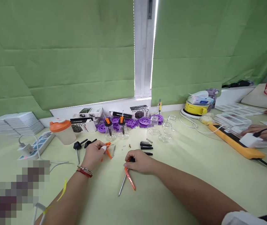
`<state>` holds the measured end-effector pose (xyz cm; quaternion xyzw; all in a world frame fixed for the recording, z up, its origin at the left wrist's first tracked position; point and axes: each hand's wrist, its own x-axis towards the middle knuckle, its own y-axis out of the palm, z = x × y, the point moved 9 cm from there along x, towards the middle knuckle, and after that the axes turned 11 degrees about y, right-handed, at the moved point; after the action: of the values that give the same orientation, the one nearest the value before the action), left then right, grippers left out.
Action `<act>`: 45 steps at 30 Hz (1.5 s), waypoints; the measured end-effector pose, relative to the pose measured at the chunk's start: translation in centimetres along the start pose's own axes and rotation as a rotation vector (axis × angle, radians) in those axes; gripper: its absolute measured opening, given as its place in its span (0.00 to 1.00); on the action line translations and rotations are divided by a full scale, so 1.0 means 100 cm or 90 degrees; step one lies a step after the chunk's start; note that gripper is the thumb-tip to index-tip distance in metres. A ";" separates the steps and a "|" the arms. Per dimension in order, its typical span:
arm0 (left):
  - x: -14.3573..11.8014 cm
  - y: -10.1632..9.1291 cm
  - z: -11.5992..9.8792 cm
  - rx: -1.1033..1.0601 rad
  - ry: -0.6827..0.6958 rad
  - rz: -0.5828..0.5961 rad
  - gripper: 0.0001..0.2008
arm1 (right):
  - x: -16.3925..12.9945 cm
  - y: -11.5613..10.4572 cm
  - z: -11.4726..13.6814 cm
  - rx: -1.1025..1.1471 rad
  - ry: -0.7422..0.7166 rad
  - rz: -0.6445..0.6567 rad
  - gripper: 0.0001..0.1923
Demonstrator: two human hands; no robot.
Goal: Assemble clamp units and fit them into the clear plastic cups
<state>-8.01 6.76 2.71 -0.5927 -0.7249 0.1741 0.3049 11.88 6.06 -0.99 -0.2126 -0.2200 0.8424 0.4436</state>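
Resting on the pale green table [194,175], our right hand [140,161] grasps an orange lever [130,178] with a metal rod [122,185] beside it, while our left hand [93,154] pinches a smaller orange clip [108,149] near two black knobs [83,145].

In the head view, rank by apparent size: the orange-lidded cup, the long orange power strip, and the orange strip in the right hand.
1. Long orange power strip, largest.
2. Orange-lidded cup.
3. Orange strip in the right hand, smallest, though it lies nearest the camera.
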 end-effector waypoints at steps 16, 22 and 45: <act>-0.014 0.057 -0.046 0.568 0.349 0.168 0.11 | -0.004 -0.002 0.003 0.046 0.012 0.008 0.14; -0.028 0.052 -0.065 0.304 0.351 0.158 0.13 | -0.001 -0.003 0.005 0.141 -0.022 0.010 0.13; 0.015 -0.039 0.022 0.407 0.030 0.054 0.09 | 0.004 -0.029 -0.002 0.149 0.003 -0.152 0.14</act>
<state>-12.58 7.54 3.78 -0.5005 -0.6012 0.3917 0.4845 13.67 7.96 0.39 -0.1337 -0.1429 0.8033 0.5625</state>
